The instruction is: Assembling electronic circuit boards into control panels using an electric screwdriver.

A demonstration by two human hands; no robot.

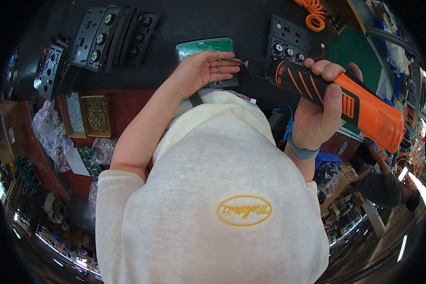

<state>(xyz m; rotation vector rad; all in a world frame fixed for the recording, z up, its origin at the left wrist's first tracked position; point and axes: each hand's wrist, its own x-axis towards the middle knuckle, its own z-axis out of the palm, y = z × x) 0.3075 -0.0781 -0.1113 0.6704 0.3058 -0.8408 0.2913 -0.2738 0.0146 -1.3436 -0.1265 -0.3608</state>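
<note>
My left hand (pixel 192 73) is held palm up with its fingers stretched out. Several small brass-coloured screws (pixel 216 67) lie on those fingers. My right hand (pixel 327 106) is wrapped round an orange and black power screwdriver (pixel 371 111), which points left. Its bit (pixel 231 60) reaches over the fingers of my left hand; whether a screw sits on the tip I cannot tell. Under and beyond my left hand is a dark housing with a green circuit board (pixel 206 47), partly hidden by the hand. A blue band (pixel 302 151) circles my right wrist.
Dark panels with round metal parts (pixel 91 40) stand in a row at the far left; a similar panel (pixel 288 35) lies at the far right. Beside it is an orange coiled hose (pixel 315 21). Cardboard trays of screws (pixel 97 113) and plastic bags (pixel 49 130) are at left. Another person (pixel 383 187) is at right.
</note>
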